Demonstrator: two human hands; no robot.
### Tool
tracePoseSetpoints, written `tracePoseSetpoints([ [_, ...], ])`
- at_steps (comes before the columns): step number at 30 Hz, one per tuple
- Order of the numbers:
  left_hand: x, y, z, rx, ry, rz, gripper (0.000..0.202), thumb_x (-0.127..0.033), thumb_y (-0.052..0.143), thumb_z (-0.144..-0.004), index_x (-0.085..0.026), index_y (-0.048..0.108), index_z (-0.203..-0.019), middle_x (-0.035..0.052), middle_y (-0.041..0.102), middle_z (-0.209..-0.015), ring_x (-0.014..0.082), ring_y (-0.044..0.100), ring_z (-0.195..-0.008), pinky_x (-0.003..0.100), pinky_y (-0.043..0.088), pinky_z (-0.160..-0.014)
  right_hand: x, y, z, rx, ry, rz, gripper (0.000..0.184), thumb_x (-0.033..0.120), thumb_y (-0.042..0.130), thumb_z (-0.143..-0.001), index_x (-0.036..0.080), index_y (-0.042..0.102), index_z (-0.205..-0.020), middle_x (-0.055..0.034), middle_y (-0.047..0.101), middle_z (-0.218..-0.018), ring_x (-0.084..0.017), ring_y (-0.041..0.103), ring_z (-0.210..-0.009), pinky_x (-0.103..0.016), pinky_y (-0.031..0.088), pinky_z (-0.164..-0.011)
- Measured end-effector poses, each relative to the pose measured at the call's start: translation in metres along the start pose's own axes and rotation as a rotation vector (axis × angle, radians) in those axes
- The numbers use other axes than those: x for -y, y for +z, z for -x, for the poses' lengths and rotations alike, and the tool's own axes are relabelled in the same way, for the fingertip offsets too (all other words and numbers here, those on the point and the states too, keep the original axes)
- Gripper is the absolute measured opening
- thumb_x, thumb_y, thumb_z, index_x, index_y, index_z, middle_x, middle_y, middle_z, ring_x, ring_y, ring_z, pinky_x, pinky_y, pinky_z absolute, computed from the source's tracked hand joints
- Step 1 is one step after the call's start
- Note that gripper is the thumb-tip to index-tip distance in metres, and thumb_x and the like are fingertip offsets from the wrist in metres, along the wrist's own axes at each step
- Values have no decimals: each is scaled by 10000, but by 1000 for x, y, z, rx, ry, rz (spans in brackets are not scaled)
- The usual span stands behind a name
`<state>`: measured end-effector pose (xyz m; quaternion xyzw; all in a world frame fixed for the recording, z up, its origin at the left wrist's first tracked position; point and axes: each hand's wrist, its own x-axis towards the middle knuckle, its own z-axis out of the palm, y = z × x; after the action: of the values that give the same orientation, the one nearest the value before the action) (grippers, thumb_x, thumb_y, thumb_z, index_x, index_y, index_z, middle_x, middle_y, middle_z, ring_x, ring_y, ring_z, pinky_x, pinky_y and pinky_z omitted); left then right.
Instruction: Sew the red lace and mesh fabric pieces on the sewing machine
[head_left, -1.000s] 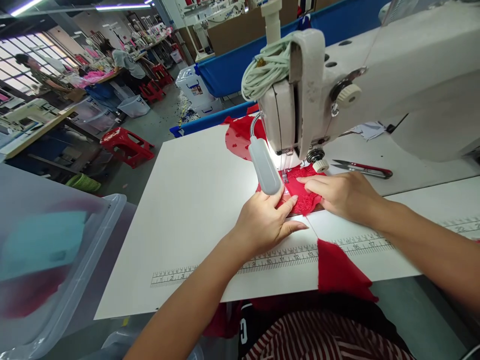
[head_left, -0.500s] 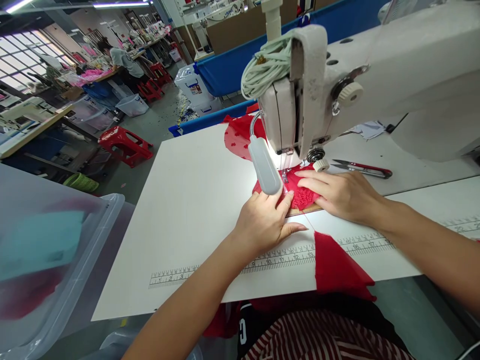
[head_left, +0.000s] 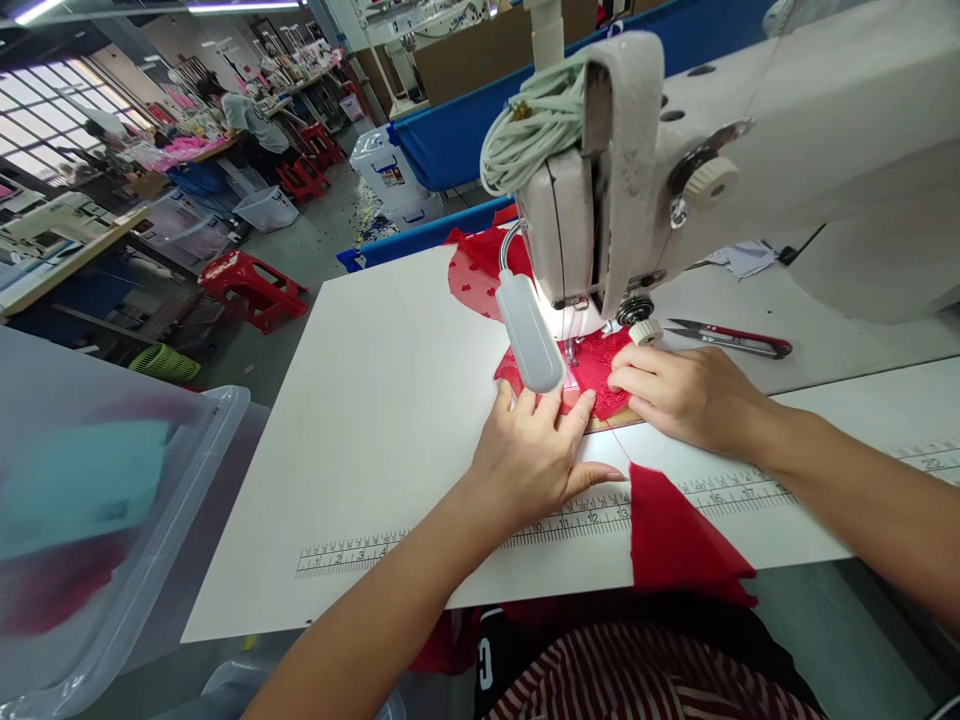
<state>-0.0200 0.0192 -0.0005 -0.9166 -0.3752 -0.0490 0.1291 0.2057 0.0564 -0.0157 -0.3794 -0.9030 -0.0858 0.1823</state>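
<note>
A white sewing machine (head_left: 675, 170) stands over a white table (head_left: 390, 400). A piece of red lace fabric (head_left: 600, 362) lies under its presser foot, lit by a small lamp (head_left: 529, 335). My left hand (head_left: 536, 450) rests flat on the table with its fingers stretched out onto the near edge of the lace. My right hand (head_left: 679, 392) lies on the lace's right side, fingers pressed down on it. More red fabric (head_left: 480, 268) spreads behind the machine. Another red piece (head_left: 679, 540) hangs over the table's near edge.
Red-handled thread snips (head_left: 731, 338) lie on the table right of the needle. A clear plastic bin (head_left: 97, 520) with teal and red cloth stands at the left. A printed ruler (head_left: 450, 535) runs along the near edge. Red stools (head_left: 251, 288) and other people at tables are far left.
The lace has fed a little further back and left under the presser foot. Both hands have followed it toward the needle, the left hand's fingers spreading flatter.
</note>
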Motion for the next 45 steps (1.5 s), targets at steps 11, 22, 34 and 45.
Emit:
tracePoseSetpoints([
  [11,0,3,-3,10,-67,-41,812,-740,222,-884,-150,526,-1353,205,616,-1248,395,603,-1092,605,394,-948,-1,3,-4,-45,17,37,231,75,438,-847,175,644,-819,-19,663,-907,-94,429,-570,-274,189,-487],
  [22,-2,6,-6,-13,-142,-2,812,-739,275,-882,-133,477,-1384,197,607,-1249,402,462,-1270,594,372,-991,-4,7,-7,-30,68,11,247,132,418,-877,201,654,-878,-27,679,-950,-113,496,-593,-277,244,-489],
  [34,9,10,-17,-312,-153,101,147,-237,550,-875,-165,587,-753,41,571,-740,178,549,-660,286,429,-556,1,12,-12,-180,9,-17,291,133,362,-908,228,637,-902,-51,683,-858,-136,581,-592,-257,369,-522],
  [45,16,2,-18,-191,-178,410,182,-31,493,-760,-185,464,-667,7,517,-647,108,463,-447,231,300,-396,4,-2,-16,8,-47,-67,222,190,434,-916,203,654,-944,-85,689,-1072,-183,657,-756,-278,444,-551],
])
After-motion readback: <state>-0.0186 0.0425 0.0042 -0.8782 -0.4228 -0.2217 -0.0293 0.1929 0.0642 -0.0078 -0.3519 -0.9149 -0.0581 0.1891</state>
